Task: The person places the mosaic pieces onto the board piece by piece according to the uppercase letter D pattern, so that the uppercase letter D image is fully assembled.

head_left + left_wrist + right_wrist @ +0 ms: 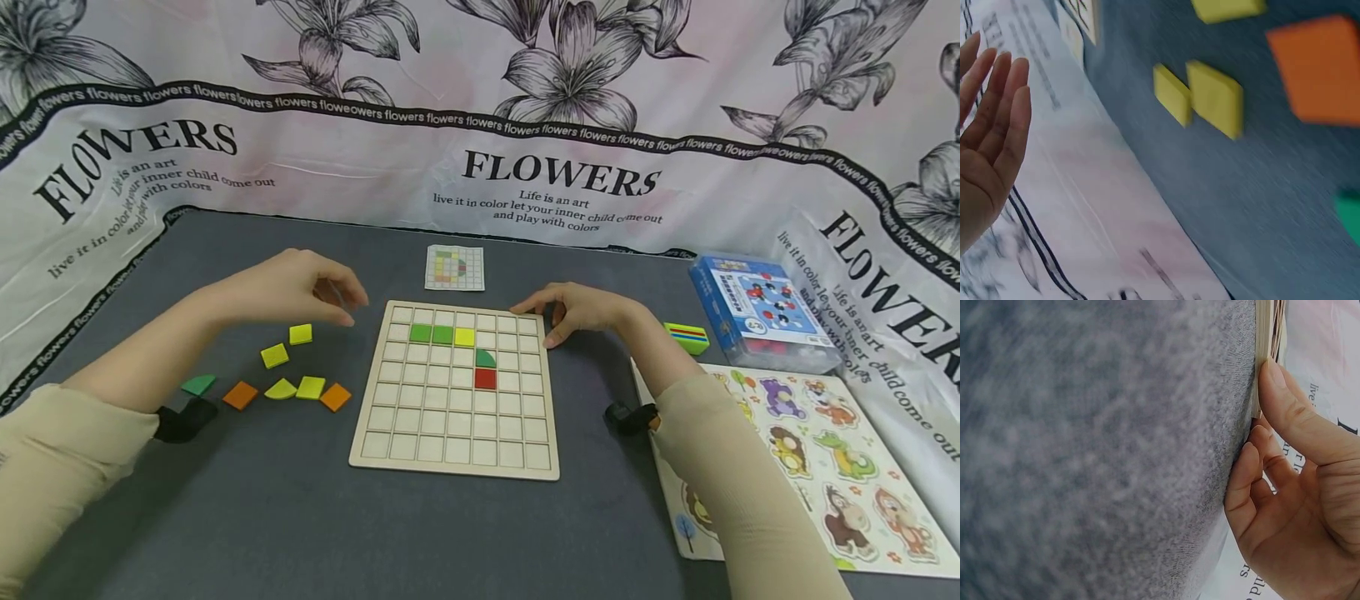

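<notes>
A wooden grid board (429, 447) lies mid-table. In its cells sit two green squares (421, 333), a yellow square (464, 337), a green quarter-round (486, 359) and a red square (485, 378). My right hand (592, 310) holds the board's far right corner, with the thumb against the side edge in the right wrist view. To the left of the board my left hand (300, 287) hovers, fingers loosely bent and holding nothing. Nearer me lie loose yellow squares (274, 356), orange squares (240, 395), a yellow quarter-round (281, 389) and a green quarter-round (198, 384).
Behind the board lies a small pattern card (454, 268). At the right are a blue box (765, 304), a striped block (686, 337) and an animal picture board (806, 433), partly under my right arm. A flowered cloth (360, 167) rises behind the table.
</notes>
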The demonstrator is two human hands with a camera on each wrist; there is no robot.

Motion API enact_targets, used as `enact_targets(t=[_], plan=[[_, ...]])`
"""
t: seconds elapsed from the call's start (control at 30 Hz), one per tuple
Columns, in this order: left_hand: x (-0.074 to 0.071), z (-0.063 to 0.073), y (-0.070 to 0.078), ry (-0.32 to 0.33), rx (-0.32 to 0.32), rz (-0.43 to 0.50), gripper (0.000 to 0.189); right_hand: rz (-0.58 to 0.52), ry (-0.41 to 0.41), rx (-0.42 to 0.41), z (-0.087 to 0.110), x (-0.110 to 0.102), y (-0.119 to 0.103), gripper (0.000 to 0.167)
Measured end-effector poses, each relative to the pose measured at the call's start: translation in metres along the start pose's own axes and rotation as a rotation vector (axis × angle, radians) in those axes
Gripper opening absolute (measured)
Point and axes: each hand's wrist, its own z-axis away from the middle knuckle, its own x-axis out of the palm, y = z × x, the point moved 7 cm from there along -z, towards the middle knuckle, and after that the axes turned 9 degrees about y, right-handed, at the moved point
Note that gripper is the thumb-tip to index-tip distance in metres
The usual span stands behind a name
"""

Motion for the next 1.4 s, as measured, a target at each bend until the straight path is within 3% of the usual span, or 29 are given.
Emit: enact_targets(t=[0.2, 0.53, 0.63, 0.8, 1.17, 1.4], plan=[[-0.014, 0.025, -0.041, -0.048, -0.089, 0.005, 0.033, -0.023, -0.011, -0.031, -0.001, 0.0, -0.001, 0.067], [-0.017, 0.073, -0.132, -0.278, -0.25, 0.139, 0.045, -0.012, 0.001, -0.018, 0.001, 0.001, 0.0, 0.067], [-0.015, 0.08, -0.148, -0.295, -0.206, 0.144, 0.046, -0.017, 0.005, -0.001, 0.0, 0.001, 0.002, 0.067], [-0.008, 0.09, -0.157, -0.31, -0.086, 0.135, 0.042, -0.027, 0.008, 0.008, 0.0, 0.003, 0.003, 0.067], [0.003, 0.091, -0.162, -0.295, -0.1, 0.125, 0.04, -0.017, 0.004, 0.004, 0.001, 0.002, 0.002, 0.066], [0.001, 0.089, -0.159, -0.263, -0.019, 0.148, 0.027, -0.017, 0.009, 0.01, 0.001, 0.001, 0.0, 0.066]])
